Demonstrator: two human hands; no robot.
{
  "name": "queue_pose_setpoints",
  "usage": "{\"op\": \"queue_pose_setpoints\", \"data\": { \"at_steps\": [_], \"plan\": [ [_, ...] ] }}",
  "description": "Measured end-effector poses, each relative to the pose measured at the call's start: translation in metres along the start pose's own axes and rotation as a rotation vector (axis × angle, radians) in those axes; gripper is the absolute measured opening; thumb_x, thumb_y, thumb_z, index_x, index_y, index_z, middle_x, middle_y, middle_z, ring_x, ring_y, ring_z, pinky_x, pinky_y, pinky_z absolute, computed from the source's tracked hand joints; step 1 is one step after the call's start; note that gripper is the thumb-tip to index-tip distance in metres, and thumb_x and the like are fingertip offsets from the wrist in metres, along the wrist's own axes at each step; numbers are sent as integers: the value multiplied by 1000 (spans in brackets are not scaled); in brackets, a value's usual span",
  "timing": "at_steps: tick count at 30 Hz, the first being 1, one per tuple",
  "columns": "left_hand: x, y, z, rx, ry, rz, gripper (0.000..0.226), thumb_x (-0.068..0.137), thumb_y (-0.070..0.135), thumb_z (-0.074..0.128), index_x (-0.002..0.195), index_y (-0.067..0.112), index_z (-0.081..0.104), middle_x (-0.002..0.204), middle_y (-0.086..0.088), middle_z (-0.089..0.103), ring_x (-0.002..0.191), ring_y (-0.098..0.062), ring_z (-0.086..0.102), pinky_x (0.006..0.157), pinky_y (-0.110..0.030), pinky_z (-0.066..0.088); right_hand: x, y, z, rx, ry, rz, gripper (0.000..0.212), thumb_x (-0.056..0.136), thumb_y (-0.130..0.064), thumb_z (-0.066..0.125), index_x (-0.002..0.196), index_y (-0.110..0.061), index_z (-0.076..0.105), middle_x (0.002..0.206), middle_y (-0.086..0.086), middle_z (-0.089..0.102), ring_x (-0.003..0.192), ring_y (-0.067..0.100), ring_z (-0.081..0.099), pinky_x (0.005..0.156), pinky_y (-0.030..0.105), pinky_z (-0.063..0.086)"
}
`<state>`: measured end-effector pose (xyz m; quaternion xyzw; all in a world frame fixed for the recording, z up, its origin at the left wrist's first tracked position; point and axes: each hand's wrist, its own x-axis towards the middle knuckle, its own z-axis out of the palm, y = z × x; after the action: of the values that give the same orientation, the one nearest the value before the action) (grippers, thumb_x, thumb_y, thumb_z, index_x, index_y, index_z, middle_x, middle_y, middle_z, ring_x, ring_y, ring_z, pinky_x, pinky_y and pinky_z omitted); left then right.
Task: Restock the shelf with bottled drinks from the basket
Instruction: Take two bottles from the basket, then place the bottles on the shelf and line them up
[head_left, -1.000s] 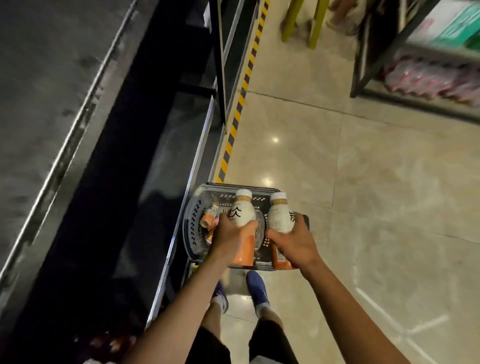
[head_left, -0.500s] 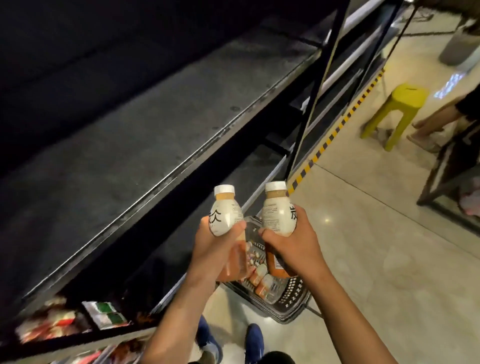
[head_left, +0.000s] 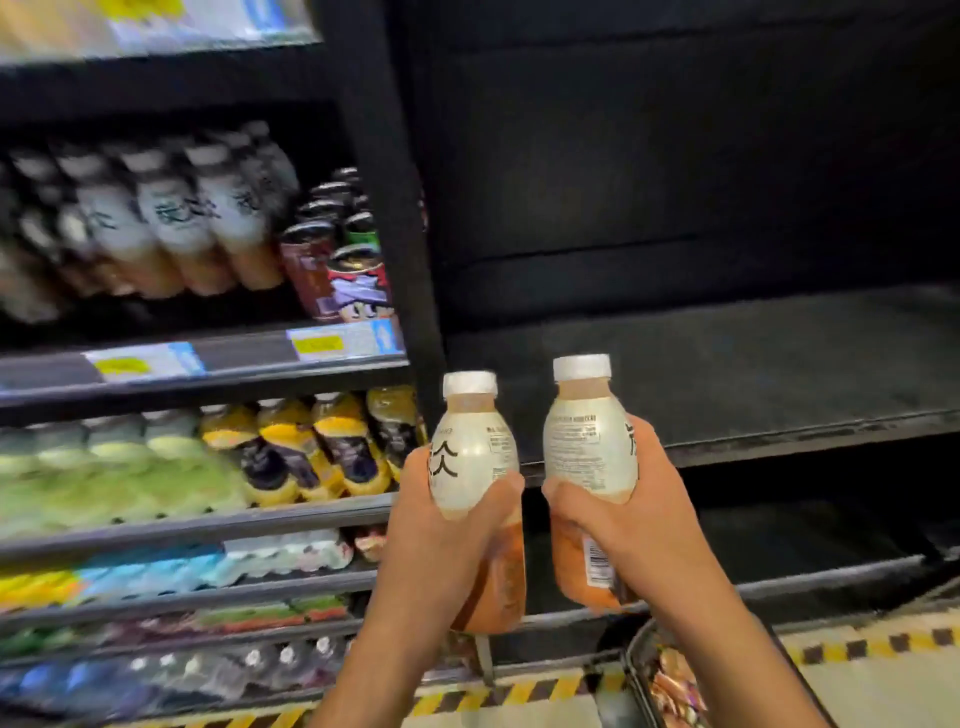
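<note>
Gripping an upright bottle (head_left: 470, 452) in the left hand (head_left: 441, 525) and a second bottle (head_left: 587, 441) in the right hand (head_left: 639, 519), side by side, apart. Held before the dark shelf (head_left: 727, 374) at 2 o'clock, basket (head_left: 639, 654) at 5 o'clock.

I see the stocked shelves (head_left: 208, 527) at left lit but motion-blurred; the right bay (head_left: 701, 358) sits dim, nearly black. The bottles (head_left: 472, 457) read sharp; frame edges bow.

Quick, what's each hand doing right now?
Left hand grips the left bottle.
Right hand grips the right bottle.
</note>
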<state>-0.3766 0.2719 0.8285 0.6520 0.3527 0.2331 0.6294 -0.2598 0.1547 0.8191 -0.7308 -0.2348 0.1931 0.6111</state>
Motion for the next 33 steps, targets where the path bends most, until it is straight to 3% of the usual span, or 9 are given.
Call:
{"op": "queue_pose_setpoints", "data": {
  "at_steps": [3,5,9,13,16,19,23,30,33],
  "plan": [
    [-7,1,-79,-5,144,44,38,75,38,77,106,35,56,94,10,70,81,-4,68,67,-23,50,-11,-24,74,41,-105,-24,59,74,-11,82,113,-41,49,94,-10,68,81,-5,66,57,11,50],
    [-14,-2,-129,-15,220,64,42,72,41,79,107,34,57,94,11,70,80,-2,67,67,-22,51,-21,-36,121,58,-188,-48,58,74,-11,82,110,-42,50,94,-15,69,82,-4,67,58,11,51],
    [-26,-7,-215,-33,310,82,64,65,52,78,120,36,52,104,11,69,91,-6,68,80,-34,56,-43,-58,207,94,-296,-75,55,74,-15,83,111,-42,54,92,-23,69,82,-1,68,65,18,54],
    [-26,-4,-280,-35,351,125,44,77,33,77,114,36,53,98,10,69,78,2,66,61,-13,49,-54,-82,271,130,-333,-111,52,74,-14,83,109,-40,56,90,-25,69,80,-5,67,58,10,50],
    [-17,4,-318,-78,350,143,39,78,30,78,110,34,57,96,7,71,82,-5,69,68,-22,55,-54,-101,306,104,-334,-134,50,74,-17,82,110,-41,56,95,-26,69,83,-5,67,66,18,49],
    [-2,17,-345,-103,319,173,42,76,35,81,111,32,57,95,6,71,85,-11,70,75,-33,57,-45,-119,330,94,-314,-157,47,74,-19,81,109,-40,58,96,-18,71,83,1,69,69,25,50],
    [29,35,-366,-164,284,224,46,69,40,79,108,29,58,95,3,72,86,-14,70,75,-35,58,-21,-138,352,80,-271,-200,47,75,-20,81,110,-40,57,93,-15,71,81,2,69,67,25,50],
    [95,68,-375,-211,153,243,41,81,34,78,115,27,55,103,2,71,92,-14,71,80,-39,59,34,-165,370,61,-154,-229,43,76,-22,79,108,-37,56,95,-9,70,75,-1,68,63,23,50],
    [123,84,-371,-194,110,236,42,81,35,78,115,25,55,101,2,72,89,-14,72,75,-36,59,58,-178,374,62,-104,-209,41,75,-24,79,107,-35,56,96,-7,71,76,4,70,64,27,54]
  ]
}}
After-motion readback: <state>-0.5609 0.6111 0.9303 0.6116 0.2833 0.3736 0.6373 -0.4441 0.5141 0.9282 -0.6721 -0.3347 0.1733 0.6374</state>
